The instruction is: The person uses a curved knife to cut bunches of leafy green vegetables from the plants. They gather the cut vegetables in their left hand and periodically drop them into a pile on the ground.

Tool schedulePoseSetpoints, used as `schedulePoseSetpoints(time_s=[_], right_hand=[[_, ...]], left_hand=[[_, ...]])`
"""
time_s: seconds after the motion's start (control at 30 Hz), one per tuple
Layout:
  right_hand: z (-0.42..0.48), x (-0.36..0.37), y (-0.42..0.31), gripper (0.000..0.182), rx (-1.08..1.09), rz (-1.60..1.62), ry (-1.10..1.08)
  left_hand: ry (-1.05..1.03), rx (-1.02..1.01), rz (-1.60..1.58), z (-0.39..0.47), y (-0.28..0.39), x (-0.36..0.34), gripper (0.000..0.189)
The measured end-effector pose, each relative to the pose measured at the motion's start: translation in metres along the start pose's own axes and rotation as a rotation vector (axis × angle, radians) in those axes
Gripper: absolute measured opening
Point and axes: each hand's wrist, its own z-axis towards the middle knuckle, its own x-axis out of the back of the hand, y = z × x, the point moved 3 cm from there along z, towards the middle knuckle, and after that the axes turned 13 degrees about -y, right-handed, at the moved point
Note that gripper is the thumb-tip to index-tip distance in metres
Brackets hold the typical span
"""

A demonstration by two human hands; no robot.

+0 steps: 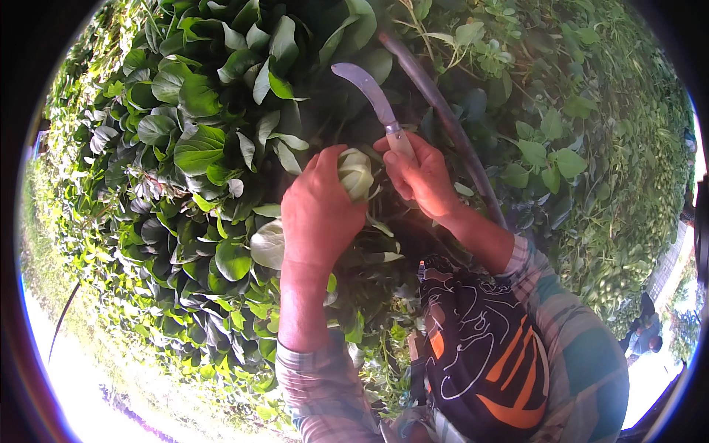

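Observation:
My left hand is closed around a head of leafy greens, its pale green base turned up towards my right hand. In my right hand is a knife with a curved, hooked blade and a light handle; the blade points up and to the left, apart from the greens. A large pale leaf shows beside my left wrist. Dark green leafy plants grow densely to the left of my hands. What my left fingers cover on the head is hidden.
A dark hose or pipe runs diagonally through the plants just right of my right hand. Broad-leaved weeds and other greenery lie farther right. Another person is at the far right edge. A thin dark curved rod shows at the lower left.

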Motion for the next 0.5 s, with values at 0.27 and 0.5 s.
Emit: schedulePoseSetpoints(time_s=[0.27,0.5], right_hand=[[-0.005,-0.003,0.024,0.025,-0.094,-0.109,-0.076],[0.002,-0.003,0.054,0.035,-0.134,-0.687,-0.136]], left_hand=[[-0.037,0.329,0.845,0.015,-0.096,0.017,0.027],[-0.105,0.539,0.648,-0.01,-0.116,0.023,0.06]])
